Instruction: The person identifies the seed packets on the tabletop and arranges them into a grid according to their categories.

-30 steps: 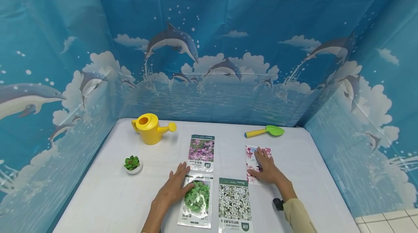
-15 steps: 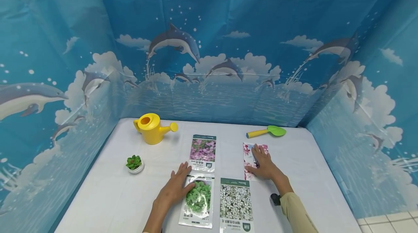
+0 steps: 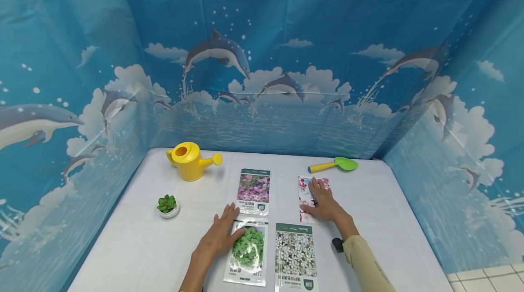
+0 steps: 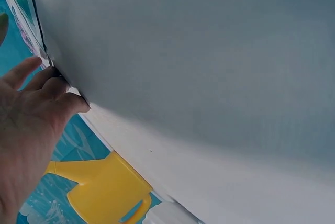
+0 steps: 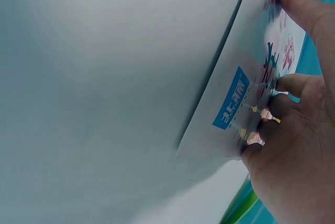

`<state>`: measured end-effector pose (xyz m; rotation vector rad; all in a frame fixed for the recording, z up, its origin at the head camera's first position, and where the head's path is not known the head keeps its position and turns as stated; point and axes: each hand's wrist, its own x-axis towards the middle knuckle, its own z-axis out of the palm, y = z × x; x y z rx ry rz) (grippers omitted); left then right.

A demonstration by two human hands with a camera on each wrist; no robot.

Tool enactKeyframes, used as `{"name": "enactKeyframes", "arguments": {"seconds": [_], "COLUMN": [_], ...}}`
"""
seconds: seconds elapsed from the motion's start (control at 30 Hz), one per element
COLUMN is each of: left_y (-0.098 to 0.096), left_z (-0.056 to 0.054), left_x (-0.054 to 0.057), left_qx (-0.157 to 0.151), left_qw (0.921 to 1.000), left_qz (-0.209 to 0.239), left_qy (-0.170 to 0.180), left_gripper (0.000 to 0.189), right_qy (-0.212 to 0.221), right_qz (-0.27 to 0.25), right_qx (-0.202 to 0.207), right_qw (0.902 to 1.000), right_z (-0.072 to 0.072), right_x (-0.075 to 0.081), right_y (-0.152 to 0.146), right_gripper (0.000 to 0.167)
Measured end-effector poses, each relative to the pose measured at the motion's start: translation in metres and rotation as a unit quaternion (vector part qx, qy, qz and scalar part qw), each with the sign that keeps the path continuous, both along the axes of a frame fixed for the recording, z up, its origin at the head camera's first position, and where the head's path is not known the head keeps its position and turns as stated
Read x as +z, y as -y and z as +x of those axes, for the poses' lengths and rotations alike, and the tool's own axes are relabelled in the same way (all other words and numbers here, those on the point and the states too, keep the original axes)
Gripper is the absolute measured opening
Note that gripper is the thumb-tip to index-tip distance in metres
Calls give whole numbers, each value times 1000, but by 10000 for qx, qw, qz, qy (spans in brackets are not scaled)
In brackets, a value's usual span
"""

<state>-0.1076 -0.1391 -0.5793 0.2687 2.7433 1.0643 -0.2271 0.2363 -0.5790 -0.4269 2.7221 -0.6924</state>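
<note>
My right hand (image 3: 325,203) presses with spread fingers on a white packet with pink blossoms (image 3: 304,195), which lies flat on the table. In the right wrist view, thumb and fingertips touch the face of this blossom packet (image 5: 222,124), near its blue label. My left hand (image 3: 219,233) rests with its thumb on the left edge of a green-leaf seed packet (image 3: 249,260). Its fingertips reach the lower left corner of a purple-flower seed packet (image 3: 254,187). A white-flower seed packet (image 3: 295,251) lies to the right of the leafy one, with neither hand on it.
A yellow watering can (image 3: 190,164) stands at the back left of the white table (image 3: 135,246). In front of it sits a small potted succulent (image 3: 167,205). A green and yellow toy trowel (image 3: 333,164) lies at the back right. Blue dolphin-print curtains (image 3: 262,114) surround the table.
My right hand has slid the blossom packet left and slightly away from me, so that it lies closer to the purple-flower packet. My left hand has stayed in place.
</note>
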Motion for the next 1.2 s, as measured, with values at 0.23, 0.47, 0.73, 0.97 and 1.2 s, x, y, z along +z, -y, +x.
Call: {"name": "enactKeyframes", "arguments": {"seconds": [0.23,0.47,0.73,0.97,1.2], "left_y": [1,0,1,1,1], "left_z": [1,3,3,4,4], "left_x": [1,2,1,1,1], "left_qx": [-8,24,-16,-30,-63], "left_qw": [10000,10000,10000,10000,9999], "left_qz": [67,72,83,78,101], "left_qy": [49,53,13,-2,-46], "left_gripper": [72,72,71,70,69], "right_qy": [-34,-55,-129,-192,-187], "right_qz": [-2,4,90,128,153], "right_qx": [33,69,122,215,298], "right_qw": [10000,10000,9998,9995,9993], "right_z": [-3,-5,-10,-13,-16], "right_x": [-1,-1,-3,-5,-3], "right_y": [11,20,33,44,55], "right_gripper": [101,101,101,99,99]}}
